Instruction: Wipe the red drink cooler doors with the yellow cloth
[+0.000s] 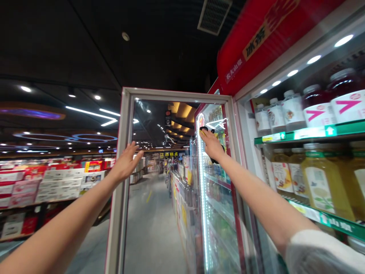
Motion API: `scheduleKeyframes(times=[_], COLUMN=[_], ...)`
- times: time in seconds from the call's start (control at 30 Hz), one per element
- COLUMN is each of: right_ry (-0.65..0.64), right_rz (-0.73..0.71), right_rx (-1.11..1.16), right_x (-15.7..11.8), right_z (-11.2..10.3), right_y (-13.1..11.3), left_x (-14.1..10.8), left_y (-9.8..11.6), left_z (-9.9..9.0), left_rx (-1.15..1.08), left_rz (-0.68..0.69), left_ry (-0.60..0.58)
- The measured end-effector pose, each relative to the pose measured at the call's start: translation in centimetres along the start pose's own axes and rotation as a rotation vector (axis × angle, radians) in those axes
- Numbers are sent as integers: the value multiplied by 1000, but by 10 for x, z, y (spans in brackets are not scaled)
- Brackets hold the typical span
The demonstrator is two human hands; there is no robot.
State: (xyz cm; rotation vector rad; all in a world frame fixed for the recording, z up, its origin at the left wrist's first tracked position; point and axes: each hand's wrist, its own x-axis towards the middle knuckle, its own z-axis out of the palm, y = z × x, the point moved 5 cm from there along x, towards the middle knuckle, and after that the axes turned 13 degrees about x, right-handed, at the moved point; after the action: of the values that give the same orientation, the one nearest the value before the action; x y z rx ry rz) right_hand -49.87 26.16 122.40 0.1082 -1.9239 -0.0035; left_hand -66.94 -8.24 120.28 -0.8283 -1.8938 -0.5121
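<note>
A glass cooler door (pixel 118 182) with a pale frame stands swung out in front of me. My left hand (pixel 128 161) rests at the door's left frame, its fingers stretched out and apart, with nothing in them. On the upper right of the glass, my right hand (pixel 212 144) closes over a small yellow cloth-like thing (pixel 202 133), mostly covered by my fingers. Something black shows beside those fingers and below the wrist; whether it is a reflection I cannot tell.
To the right, the red drinks cooler (pixel 242 49) holds dark red bottles (pixel 318 106) above yellowish tea bottles (pixel 322 179). Another lit cooler (pixel 213 205) shows through or in the glass. Stacked boxes (pixel 57 182) fill a display at left, with grey floor (pixel 154 228) beyond the door.
</note>
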Motion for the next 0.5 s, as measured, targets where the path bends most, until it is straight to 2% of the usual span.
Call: scheduleKeyframes(times=[0.07, 0.17, 0.23, 0.27, 0.33, 0.4, 0.5], right_ry=[-34, 81, 168, 188, 194, 168, -15], right_rz=[-73, 131, 262, 284, 274, 221, -40], right_rx=[-5, -63, -87, -88, -76, -55, 4], right_x=[-15, -23, -12, -2, 19, 34, 32], right_z=[-7, -29, -37, -36, -25, -3, 38], right_y=[0, 23, 30, 26, 5, -30, -92], left_x=[0, 0, -2, -4, -8, -12, -15], left_y=[1, 1, 1, 1, 1, 1, -1], left_z=[-2, -5, -7, -9, -12, -14, -18], left_rx=[-12, -43, -67, -82, -114, -155, -232], left_rz=[-7, -15, -2, 8, 23, 21, 11], left_ry=[-19, -29, -39, -44, -49, -40, -26])
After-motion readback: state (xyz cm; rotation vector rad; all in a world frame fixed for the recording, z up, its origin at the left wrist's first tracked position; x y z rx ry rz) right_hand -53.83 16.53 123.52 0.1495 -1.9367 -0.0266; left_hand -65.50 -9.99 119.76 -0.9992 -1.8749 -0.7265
